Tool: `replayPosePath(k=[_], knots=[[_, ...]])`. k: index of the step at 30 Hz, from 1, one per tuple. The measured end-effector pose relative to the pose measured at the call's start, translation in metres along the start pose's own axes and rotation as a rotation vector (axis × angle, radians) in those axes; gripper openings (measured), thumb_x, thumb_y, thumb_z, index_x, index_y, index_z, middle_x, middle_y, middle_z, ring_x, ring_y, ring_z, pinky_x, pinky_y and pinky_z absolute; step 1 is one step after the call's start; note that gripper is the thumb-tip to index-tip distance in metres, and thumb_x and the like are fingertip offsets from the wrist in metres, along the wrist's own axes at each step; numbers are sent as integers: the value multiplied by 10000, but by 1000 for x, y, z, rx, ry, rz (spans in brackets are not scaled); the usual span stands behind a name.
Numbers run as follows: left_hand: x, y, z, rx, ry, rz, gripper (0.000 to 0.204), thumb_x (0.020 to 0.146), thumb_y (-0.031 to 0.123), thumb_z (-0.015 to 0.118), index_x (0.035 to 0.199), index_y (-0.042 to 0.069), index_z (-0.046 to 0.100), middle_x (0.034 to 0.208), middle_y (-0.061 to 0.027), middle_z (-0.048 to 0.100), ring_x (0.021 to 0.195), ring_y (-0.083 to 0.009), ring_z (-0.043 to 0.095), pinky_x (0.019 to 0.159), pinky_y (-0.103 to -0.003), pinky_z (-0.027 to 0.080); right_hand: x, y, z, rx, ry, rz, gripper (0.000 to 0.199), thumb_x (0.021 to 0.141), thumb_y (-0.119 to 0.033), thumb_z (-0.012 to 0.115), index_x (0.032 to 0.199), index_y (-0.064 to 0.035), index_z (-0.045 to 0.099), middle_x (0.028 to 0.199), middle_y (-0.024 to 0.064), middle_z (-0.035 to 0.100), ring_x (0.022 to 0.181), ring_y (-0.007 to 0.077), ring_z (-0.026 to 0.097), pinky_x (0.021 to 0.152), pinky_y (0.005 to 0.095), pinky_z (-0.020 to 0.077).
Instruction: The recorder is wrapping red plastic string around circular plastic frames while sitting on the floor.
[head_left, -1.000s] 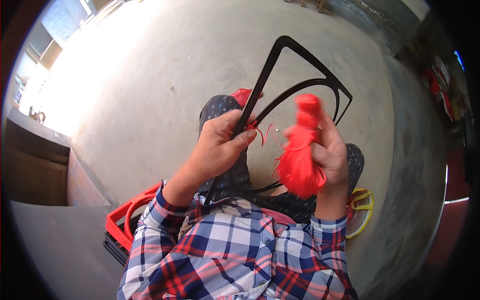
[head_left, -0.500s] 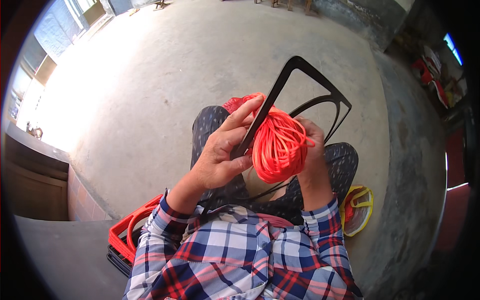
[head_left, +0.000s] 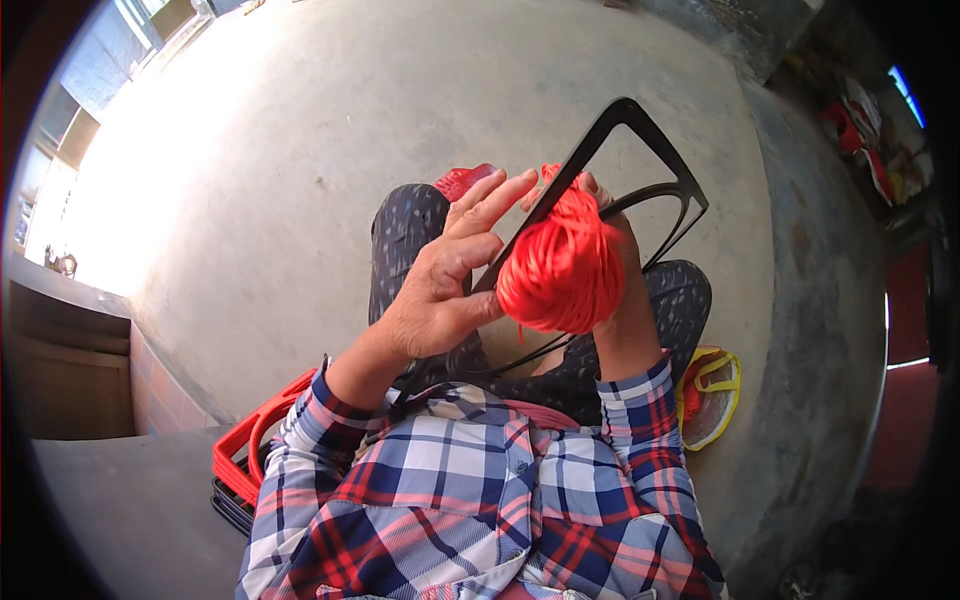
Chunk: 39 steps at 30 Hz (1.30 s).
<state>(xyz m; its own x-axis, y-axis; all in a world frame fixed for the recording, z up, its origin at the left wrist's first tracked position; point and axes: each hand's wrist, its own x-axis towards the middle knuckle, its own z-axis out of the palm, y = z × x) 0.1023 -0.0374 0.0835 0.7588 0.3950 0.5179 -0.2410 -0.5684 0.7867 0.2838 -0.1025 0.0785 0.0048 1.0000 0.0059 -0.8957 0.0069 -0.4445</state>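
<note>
A thick bundle of bright red cord [head_left: 560, 280] hangs in front of my chest, gathered narrow at its top. Behind it my right hand [head_left: 622, 275] is closed round the bundle, with its fingertips showing near the gathered part. An angular black frame [head_left: 583, 152] with a curved inner bar slants up past the cord. My left hand [head_left: 440, 285] holds the frame's near bar, thumb low against it and the upper fingers stretched along its side. The frame's lower end runs down toward my lap, partly hidden by my hands and the cord.
Red frames [head_left: 240, 445] lie stacked over dark ones beside my left elbow. A yellow-rimmed bag [head_left: 715, 400] with red material inside stands on the floor by my right leg. Something red [head_left: 462, 182] shows beyond my left knee. A wooden cabinet [head_left: 70, 385] is at far left.
The cord bundle has tipped and swung slightly upward with my right hand, whose fingers now show near its top. My left fingers have spread more along the black frame.
</note>
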Motion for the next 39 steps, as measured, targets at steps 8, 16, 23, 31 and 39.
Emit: replayPosePath(k=[8,16,23,31,39], knots=[[-1,-7,2,-132,-29,44,265,778,160,747,760,10,530,1533,-170,360,1468,-393,191,1165,-510,164,-8,4,-3,63,-203,54,490,960,-428,571,1213,-9,547,1142,136,638,1019,222,644,914,365,539],[-9,4,-3,52,62,7,176,805,94,713,951,8,668,1481,-166,435,1402,-372,330,1116,-453,277,22,-29,-93,-48,356,-440,265,895,-347,627,1081,-158,639,1078,41,684,1010,259,639,927,481,494],[-19,2,-4,-352,244,-545,124,886,107,669,867,12,592,871,-29,604,701,-79,516,650,-252,472,-35,-45,-100,-47,68,-472,340,941,-387,569,1067,-80,639,1018,73,682,906,230,638,882,492,495],[-12,6,4,-305,246,-590,147,915,123,647,858,12,570,673,9,564,603,-59,516,540,-240,450,-31,24,1,-843,206,-422,229,806,-12,744,991,-29,610,925,61,658,825,102,604,745,267,529],[-13,6,11,-209,258,-545,147,878,81,670,839,-4,557,614,-46,524,581,-66,509,525,-253,425,-22,35,6,-978,276,-523,200,816,18,731,940,-27,580,824,22,656,731,77,614,677,243,525]])
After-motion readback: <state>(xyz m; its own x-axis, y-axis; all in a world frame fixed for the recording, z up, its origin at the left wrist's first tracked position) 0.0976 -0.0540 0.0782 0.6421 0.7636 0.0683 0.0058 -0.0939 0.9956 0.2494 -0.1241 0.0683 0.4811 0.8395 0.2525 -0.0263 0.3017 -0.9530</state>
